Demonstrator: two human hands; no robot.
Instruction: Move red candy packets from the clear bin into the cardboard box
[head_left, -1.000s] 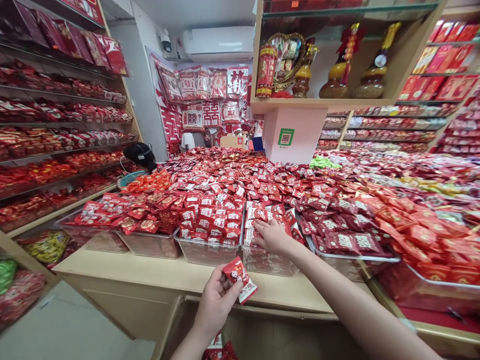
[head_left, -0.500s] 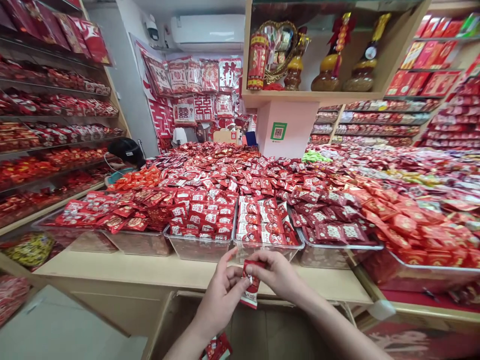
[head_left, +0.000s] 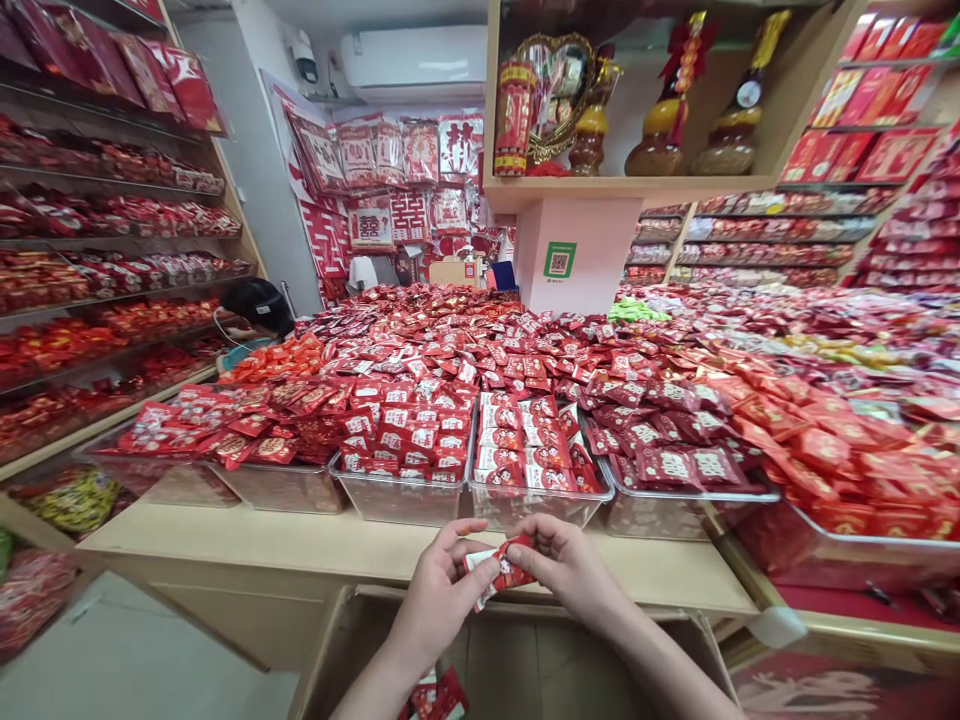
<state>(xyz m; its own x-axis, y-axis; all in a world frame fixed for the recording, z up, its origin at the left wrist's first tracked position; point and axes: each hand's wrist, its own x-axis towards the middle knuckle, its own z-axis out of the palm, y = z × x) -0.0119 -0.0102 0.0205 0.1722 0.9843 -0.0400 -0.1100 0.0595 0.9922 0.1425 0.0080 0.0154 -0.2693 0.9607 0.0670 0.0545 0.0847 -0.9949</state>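
Observation:
A small red and white candy packet [head_left: 510, 571] is pinched between both my hands, lying slantwise above the cardboard box. My left hand [head_left: 450, 575] grips its white end between thumb and fingers. The red end is in the fingertips of my right hand [head_left: 559, 560]. Beneath them stands the open cardboard box [head_left: 585, 660], with a few red packets [head_left: 442, 693] at its bottom left, partly hidden by my left forearm. Just beyond my hands, a clear plastic bin [head_left: 540, 500] holds rows of red and white packets [head_left: 525, 435].
More clear bins of red packets [head_left: 405, 430] line the wooden counter [head_left: 262, 540]. A person [head_left: 259, 310] bends behind the heaps at the left. Above the counter hangs a wooden display cabinet [head_left: 637, 187] with bottles. Packed shelves [head_left: 112, 190] rise at the left.
The packet has turned from nearly upright to slantwise, its white end now toward my left hand. Both hands still hold it, and my left index finger has lowered slightly.

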